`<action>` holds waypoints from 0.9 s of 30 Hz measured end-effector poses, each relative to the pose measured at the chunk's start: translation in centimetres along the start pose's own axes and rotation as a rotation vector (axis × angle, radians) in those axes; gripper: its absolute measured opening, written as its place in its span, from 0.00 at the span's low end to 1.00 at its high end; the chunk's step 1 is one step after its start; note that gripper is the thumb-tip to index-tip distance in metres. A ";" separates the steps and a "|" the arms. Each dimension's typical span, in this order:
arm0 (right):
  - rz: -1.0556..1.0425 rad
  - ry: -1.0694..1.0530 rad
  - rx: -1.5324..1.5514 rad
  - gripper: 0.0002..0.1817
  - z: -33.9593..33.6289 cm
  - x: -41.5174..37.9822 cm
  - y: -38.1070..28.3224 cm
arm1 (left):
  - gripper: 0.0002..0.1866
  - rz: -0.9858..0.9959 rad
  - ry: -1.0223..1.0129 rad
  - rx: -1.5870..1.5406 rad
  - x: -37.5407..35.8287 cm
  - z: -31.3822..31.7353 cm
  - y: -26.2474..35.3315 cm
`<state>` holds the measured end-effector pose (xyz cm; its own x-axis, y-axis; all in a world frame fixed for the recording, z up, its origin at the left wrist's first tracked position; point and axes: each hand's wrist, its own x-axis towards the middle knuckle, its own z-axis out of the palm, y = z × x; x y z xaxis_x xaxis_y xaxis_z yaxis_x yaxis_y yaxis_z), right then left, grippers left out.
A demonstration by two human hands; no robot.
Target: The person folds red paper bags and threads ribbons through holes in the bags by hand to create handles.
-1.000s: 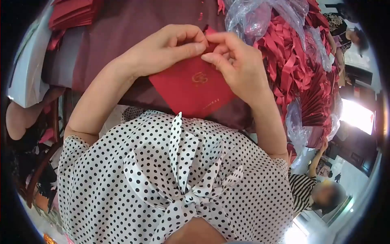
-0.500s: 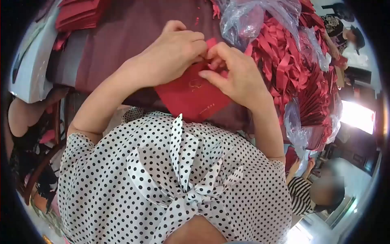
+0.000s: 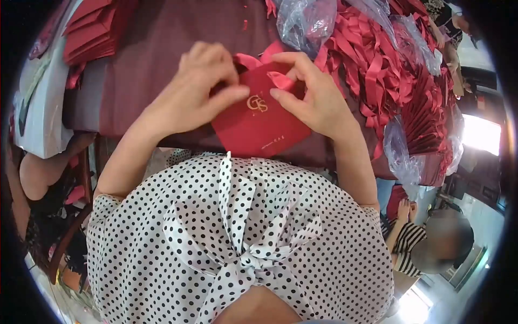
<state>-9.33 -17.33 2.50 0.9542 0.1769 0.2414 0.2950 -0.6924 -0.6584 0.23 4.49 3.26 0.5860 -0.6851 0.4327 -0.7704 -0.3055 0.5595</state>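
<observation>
A red card or envelope [image 3: 259, 127] with a gold emblem and small gold print lies tilted at the near edge of the dark red tablecloth. Pink-red ribbon [image 3: 248, 61] shows along its top. My right hand [image 3: 315, 94] pinches the ribbon's pointed end at the card's upper right. At the card's left side is my left hand [image 3: 202, 86], its thumb stretched over the card near the emblem and its curled fingers blurred, apart from the thumb.
Stacked red envelopes [image 3: 94, 32] lie at the upper left. On the right are a heap of red ribbons [image 3: 372, 70], clear plastic bags [image 3: 306, 27] and fanned red pieces [image 3: 423, 119]. A person in a striped top [image 3: 408, 245] is at the lower right.
My left hand has moved left, away from my right hand, and its thumb has spread. The gold emblem is now uncovered, and more ribbon shows at the top.
</observation>
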 end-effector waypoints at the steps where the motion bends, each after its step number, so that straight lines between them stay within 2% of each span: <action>1: 0.007 0.002 -0.002 0.20 -0.3 -0.2 -0.2 | 0.10 0.058 -0.107 -0.036 -0.5 0.2 0.2; 2: 0.081 -0.020 0.073 0.22 -0.8 -0.6 -0.7 | 0.10 0.055 -0.194 -0.064 -1.4 1.0 0.1; 3: 0.155 -0.041 0.147 0.24 -1.5 -1.2 -1.1 | 0.10 0.057 -0.196 -0.071 -2.1 1.6 -0.1; 5: 0.214 -0.044 0.161 0.24 -3.5 -3.1 -1.3 | 0.08 -0.088 -0.273 -0.191 -2.7 2.1 -0.4; 6: 0.344 -0.074 0.185 0.25 -5.3 -4.1 -1.4 | 0.09 -0.106 -0.246 -0.254 -2.8 2.0 -0.4; 8: 0.179 0.109 0.190 0.23 -7.7 -6.7 -0.8 | 0.09 -0.181 -0.208 -0.331 -2.8 2.2 0.1; 10: 0.129 0.210 0.487 0.20 -9.6 -9.5 -0.7 | 0.09 -0.257 -0.162 -0.401 -2.8 2.3 0.1; 12: -0.082 0.259 0.771 0.17 -10.1 -10.9 -1.1 | 0.09 -0.385 -0.138 -0.505 -2.8 2.4 0.0; 16: -0.158 0.177 0.869 0.17 -10.1 -11.3 -1.7 | 0.10 -0.302 -0.194 -0.393 -2.9 2.0 -0.8; 18: -0.130 0.252 0.845 0.16 -9.0 -10.5 -3.0 | 0.11 -0.141 -0.190 -0.329 -2.8 1.8 -1.1; 19: -0.101 0.324 0.819 0.16 -8.5 -9.8 -3.6 | 0.11 -0.145 -0.187 -0.324 -2.8 1.7 -0.9; 20: -0.161 0.340 0.658 0.13 -8.5 -8.9 -3.7 | 0.11 -0.082 -0.132 -0.282 -2.8 1.6 -0.4; 22: -0.009 0.268 0.122 0.07 -8.1 -6.6 -5.5 | 0.12 0.060 -0.042 -0.118 -2.8 1.6 0.2; 24: -0.036 0.238 -0.234 0.11 -5.9 -3.9 -6.4 | 0.12 0.052 -0.041 -0.039 -2.8 1.6 0.6; 25: -0.096 0.213 -0.130 0.13 -4.6 -2.8 -6.3 | 0.12 0.053 -0.044 0.028 -2.7 1.6 0.8; 27: -0.163 0.125 0.110 0.15 -2.2 -1.7 -4.6 | 0.13 -0.022 -0.060 -0.075 -2.4 1.7 0.8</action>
<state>-12.39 -15.98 6.69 0.8817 0.1880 0.4328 0.4552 -0.5804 -0.6752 -2.25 4.76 1.48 0.5844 -0.7182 0.3777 -0.7354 -0.2720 0.6206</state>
